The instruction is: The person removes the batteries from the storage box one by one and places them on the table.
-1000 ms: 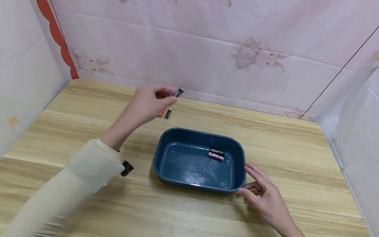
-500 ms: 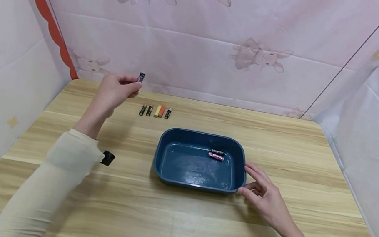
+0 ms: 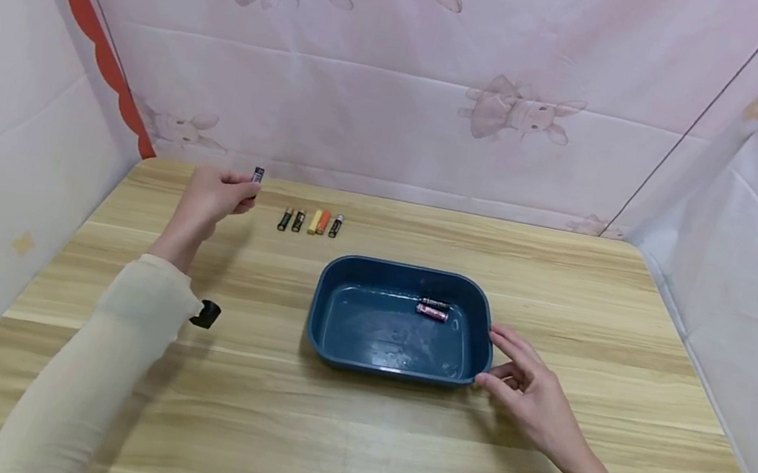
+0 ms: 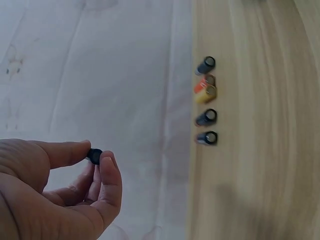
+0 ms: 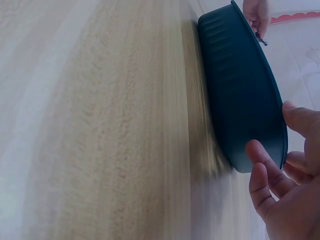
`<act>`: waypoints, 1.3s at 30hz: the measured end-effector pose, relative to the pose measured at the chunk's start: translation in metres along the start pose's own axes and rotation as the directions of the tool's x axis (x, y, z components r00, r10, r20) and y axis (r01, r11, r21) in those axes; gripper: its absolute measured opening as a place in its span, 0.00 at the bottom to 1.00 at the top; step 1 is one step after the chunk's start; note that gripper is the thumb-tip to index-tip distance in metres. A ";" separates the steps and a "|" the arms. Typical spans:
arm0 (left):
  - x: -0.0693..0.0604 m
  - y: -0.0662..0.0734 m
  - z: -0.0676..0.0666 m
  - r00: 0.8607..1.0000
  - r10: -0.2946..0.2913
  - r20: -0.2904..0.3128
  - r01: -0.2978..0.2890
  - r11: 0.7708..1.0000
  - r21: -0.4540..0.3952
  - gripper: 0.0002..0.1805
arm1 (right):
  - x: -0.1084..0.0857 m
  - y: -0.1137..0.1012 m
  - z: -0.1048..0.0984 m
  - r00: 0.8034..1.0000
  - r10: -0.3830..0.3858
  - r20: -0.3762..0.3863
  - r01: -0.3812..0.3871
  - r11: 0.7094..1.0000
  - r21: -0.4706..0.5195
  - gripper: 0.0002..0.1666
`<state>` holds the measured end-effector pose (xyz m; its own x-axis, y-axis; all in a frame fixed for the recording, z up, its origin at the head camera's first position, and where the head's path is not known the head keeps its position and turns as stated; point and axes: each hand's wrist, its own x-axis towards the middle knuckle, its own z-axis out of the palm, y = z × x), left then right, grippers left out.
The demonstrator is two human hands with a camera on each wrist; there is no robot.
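One dark battery (image 3: 258,175) is pinched between thumb and fingertips of the left hand (image 3: 206,198), off the surface, toward the far-left corner of the table (image 3: 341,450); its long axis is pointed roughly at the far edge, like those of the row near its right. To that row the left hand is the nearer; five are counted: a leftmost black battery (image 3: 285,219), a second black battery (image 3: 299,221), a yellow battery (image 3: 314,222), an orange battery (image 3: 324,222), a rightmost black battery (image 3: 337,226). By the right hand (image 3: 528,385), fingers loosely spread and nothing gripped, one blue tray (image 3: 364,323) is touched at its right end; inside, toward its far-right corner, two are laid crosswise: a black-cased battery (image 3: 433,303), a pink battery (image 3: 431,313).
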<state>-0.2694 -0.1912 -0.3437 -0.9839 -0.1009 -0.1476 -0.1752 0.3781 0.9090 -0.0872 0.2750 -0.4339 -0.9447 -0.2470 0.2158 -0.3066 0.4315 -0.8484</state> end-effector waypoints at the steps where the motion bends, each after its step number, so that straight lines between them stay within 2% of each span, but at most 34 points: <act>1: 0.003 -0.004 0.000 1.000 -0.012 0.002 0.012 1.000 0.002 0.25 | 0.000 0.000 0.000 1.000 0.001 0.000 -0.001 1.000 0.000 0.34; 10: 0.022 -0.025 0.002 0.997 -0.080 0.008 0.080 0.996 0.026 0.24 | 0.001 0.000 0.000 1.000 -0.006 0.000 0.006 1.000 0.011 0.34; 15: 0.035 -0.037 0.008 0.997 -0.074 -0.007 0.074 0.996 0.039 0.22 | 0.000 -0.001 0.000 1.000 0.004 -0.001 -0.004 1.000 0.006 0.34; 18: 0.041 -0.044 0.013 0.997 -0.074 -0.030 0.077 0.994 0.082 0.20 | 0.000 -0.001 0.000 1.000 0.014 -0.001 -0.014 1.000 0.003 0.34; 22: 0.040 -0.048 0.019 0.995 -0.095 -0.043 0.101 0.984 0.147 0.18 | 0.000 -0.001 0.000 1.000 0.008 0.000 -0.008 1.000 0.002 0.34; 25: 0.040 -0.049 0.023 0.994 -0.103 -0.044 0.109 0.981 0.162 0.16 | 0.001 0.000 0.000 1.000 0.008 0.001 -0.008 1.000 -0.001 0.34; 34: 0.049 -0.058 0.034 0.995 -0.041 -0.091 0.065 0.959 0.276 0.13 | 0.002 -0.002 0.000 1.000 0.028 0.001 -0.028 1.000 -0.005 0.35; 39: 0.050 -0.061 0.038 0.996 -0.007 -0.092 0.035 0.951 0.306 0.14 | 0.001 -0.001 0.000 0.999 0.034 0.000 -0.034 0.999 -0.004 0.35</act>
<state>-0.3093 -0.1846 -0.4216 -0.9752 -0.1878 -0.1175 -0.2120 0.6380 0.7403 -0.0878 0.2742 -0.4326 -0.9546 -0.2319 0.1869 -0.2748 0.4432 -0.8533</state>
